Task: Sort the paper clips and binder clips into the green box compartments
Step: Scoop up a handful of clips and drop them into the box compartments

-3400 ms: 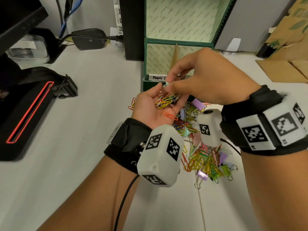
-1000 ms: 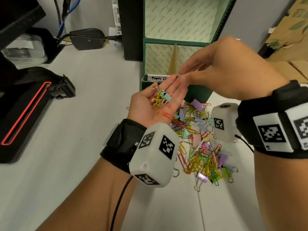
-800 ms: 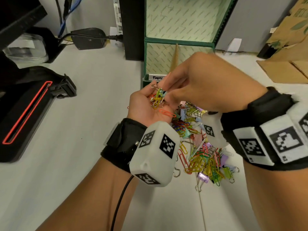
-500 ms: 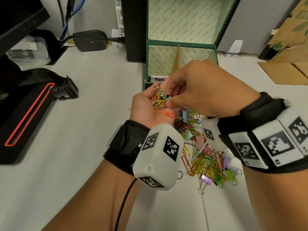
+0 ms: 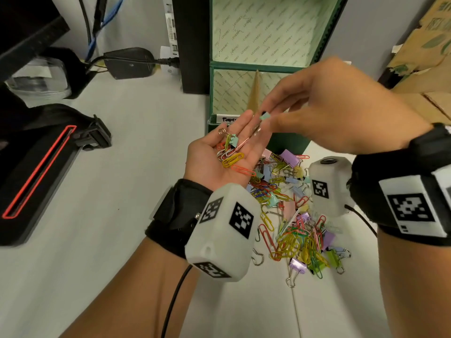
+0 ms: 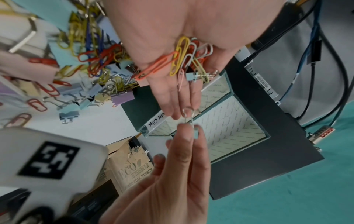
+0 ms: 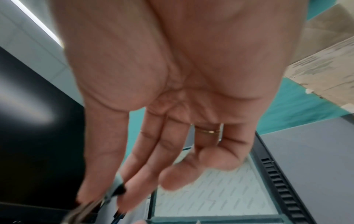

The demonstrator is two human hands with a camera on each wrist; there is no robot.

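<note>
My left hand (image 5: 240,129) lies palm up in front of the green box (image 5: 288,142), fingers straight. It carries a small bunch of coloured paper clips (image 5: 231,158) and one teal binder clip (image 5: 233,140). My right hand (image 5: 271,118) hovers just above the left fingertips and pinches another small teal binder clip (image 5: 264,116) between thumb and forefinger. The left wrist view shows that pinch (image 6: 194,131) over the box's open compartments (image 6: 226,121). A mixed pile of clips (image 5: 292,215) lies on the white table under both wrists.
The box stands open with its lid (image 5: 263,28) upright; white labels (image 5: 229,119) mark its front rim. A black device with a red stripe (image 5: 36,172) lies at the left, a black tower (image 5: 192,42) beside the box, and cardboard (image 5: 424,69) at the right.
My right hand was digging among the clips in the left palm. It has now risen off the palm toward the box with a teal binder clip pinched. The left hand stays put.
</note>
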